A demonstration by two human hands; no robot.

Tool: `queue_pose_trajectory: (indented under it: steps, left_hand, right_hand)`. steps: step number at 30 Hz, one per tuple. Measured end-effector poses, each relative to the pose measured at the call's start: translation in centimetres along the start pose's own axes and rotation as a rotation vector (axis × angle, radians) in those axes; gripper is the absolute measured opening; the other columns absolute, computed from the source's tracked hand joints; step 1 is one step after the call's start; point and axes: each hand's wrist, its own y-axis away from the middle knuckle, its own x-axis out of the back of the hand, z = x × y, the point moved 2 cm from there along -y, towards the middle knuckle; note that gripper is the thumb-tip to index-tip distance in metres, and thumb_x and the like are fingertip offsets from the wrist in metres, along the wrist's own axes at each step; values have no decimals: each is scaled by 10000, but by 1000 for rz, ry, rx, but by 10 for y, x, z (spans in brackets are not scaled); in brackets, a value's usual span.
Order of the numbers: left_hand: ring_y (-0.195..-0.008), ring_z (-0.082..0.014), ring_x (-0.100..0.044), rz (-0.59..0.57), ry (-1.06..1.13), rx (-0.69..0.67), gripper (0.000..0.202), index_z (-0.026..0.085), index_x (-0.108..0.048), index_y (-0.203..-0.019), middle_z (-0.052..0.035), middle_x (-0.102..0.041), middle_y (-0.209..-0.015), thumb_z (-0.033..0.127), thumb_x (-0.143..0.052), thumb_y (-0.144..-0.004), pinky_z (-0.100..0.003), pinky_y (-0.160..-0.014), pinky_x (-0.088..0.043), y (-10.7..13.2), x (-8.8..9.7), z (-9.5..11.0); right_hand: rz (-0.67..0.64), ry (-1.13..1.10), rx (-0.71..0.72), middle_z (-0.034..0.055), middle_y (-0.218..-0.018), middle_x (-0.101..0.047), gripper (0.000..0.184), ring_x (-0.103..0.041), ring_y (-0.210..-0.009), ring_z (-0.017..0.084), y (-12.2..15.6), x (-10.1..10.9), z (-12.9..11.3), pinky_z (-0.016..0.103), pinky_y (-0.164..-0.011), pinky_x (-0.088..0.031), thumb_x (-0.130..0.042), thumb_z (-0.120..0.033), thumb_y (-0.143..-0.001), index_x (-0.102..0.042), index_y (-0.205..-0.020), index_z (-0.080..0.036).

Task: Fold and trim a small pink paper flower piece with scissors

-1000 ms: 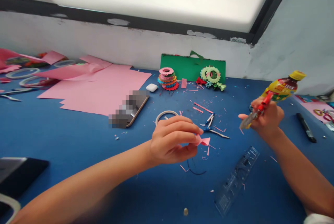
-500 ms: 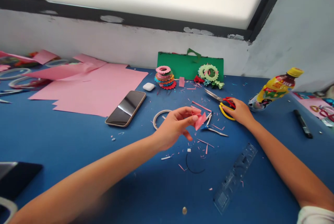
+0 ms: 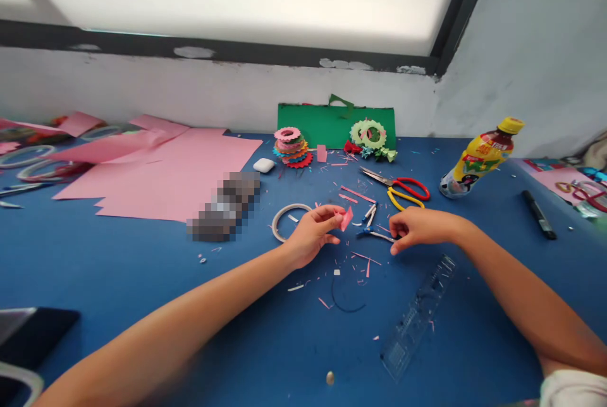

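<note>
My left hand (image 3: pixel 310 233) pinches a small folded pink paper piece (image 3: pixel 346 218) just above the blue table (image 3: pixel 118 268). My right hand (image 3: pixel 417 228) rests on the table to the right of it, fingers curled, its fingertips at the metal compass (image 3: pixel 372 224). The red and yellow scissors (image 3: pixel 398 186) lie on the table beyond my right hand, with no hand on them. A roll of tape (image 3: pixel 289 218) lies just left of my left hand. Paper scraps are scattered under both hands.
Pink paper sheets (image 3: pixel 165 167) cover the left side, a phone (image 3: pixel 222 206) beside them. Stacked paper rosettes (image 3: pixel 290 146), a green card (image 3: pixel 332 124) and an earbud case (image 3: pixel 263 165) stand at the back. A bottle (image 3: pixel 478 157), a marker (image 3: pixel 538 214) and a clear ruler (image 3: pixel 417 315) are at the right.
My right hand laid the scissors down on the table and came back toward the compass. My left hand carried the pink piece slightly up and away from me.
</note>
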Motion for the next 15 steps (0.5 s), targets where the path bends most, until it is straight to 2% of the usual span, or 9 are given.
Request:
queue_pose_trajectory:
  steps: [5, 9, 12, 15]
  left_hand:
    - [-612, -66, -582, 4, 95, 45, 238, 171, -656, -894, -3, -633, -802, 273, -757, -704, -113, -426, -481, -1, 0, -2]
    - [-592, -61, -589, 11, 132, 76, 206, 170, -661, -917, -10, -647, -821, 250, -729, -740, -112, -420, -479, -1, 0, -1]
    - [-545, -50, -568, 9, 135, 100, 221, 157, -667, -919, -6, -645, -778, 255, -736, -733, -110, -415, -474, 2, -3, -2]
    - [-521, -49, -556, -7, 135, 142, 271, 135, -674, -910, -12, -641, -743, 272, -767, -696, -107, -399, -454, 7, -7, -5]
  right_hand:
    - [-28, -95, -64, -25, -572, -580, 94, -498, -466, 97, -3, -16, -15, 212, -443, -302, -599, -274, -685, -570, -678, -186]
    - [237, -109, -71, -18, -572, -540, 98, -476, -500, 97, -11, -19, -21, 217, -455, -293, -572, -188, -639, -475, -630, -183]
    - [385, -191, -88, -23, -581, -541, 57, -501, -486, 97, -14, -14, -23, 212, -450, -350, -488, -219, -718, -438, -725, -192]
    - [580, -528, 43, -29, -640, -577, 91, -545, -484, 95, -11, -10, -31, 219, -459, -451, -417, -269, -794, -404, -856, -204]
